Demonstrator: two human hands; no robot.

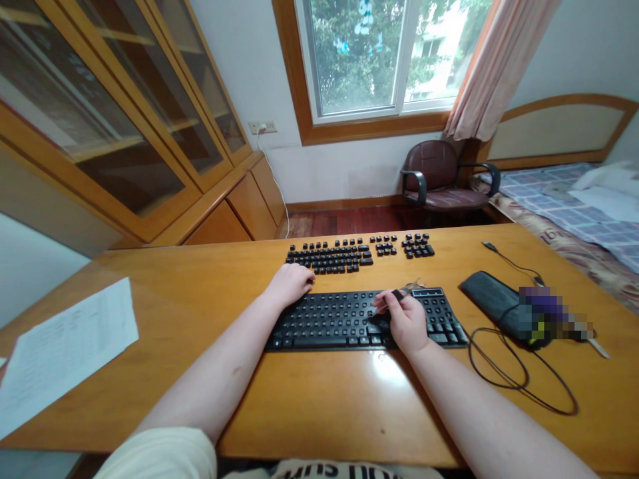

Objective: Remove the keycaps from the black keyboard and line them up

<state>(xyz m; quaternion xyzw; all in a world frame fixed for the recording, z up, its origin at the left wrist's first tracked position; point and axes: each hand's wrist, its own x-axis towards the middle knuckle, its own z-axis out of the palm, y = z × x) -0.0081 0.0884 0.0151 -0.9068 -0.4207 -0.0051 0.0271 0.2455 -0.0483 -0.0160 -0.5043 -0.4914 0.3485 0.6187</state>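
A black keyboard (319,319) lies on the wooden table (309,399). Across its left and middle part many keys show only small stems; larger keys remain at its front edge and right side. My left hand (292,283) is by the keyboard's back left corner, fingers curled, with a dark spot at the fingertips too small to name. Behind it, removed black keycaps (329,256) are laid out in keyboard order. Over the keyboard's right half, my right hand (408,322) is closed in a pinch on what looks like a keycap puller (398,294), black with thin wires.
A black pouch (492,296), a looped cable (524,386) and a short USB cable (514,263) lie at the right. Paper sheets (74,352) are at the left. Beyond the table stand a chair (434,173), a bed (564,199) and a glass-door cabinet (150,133).
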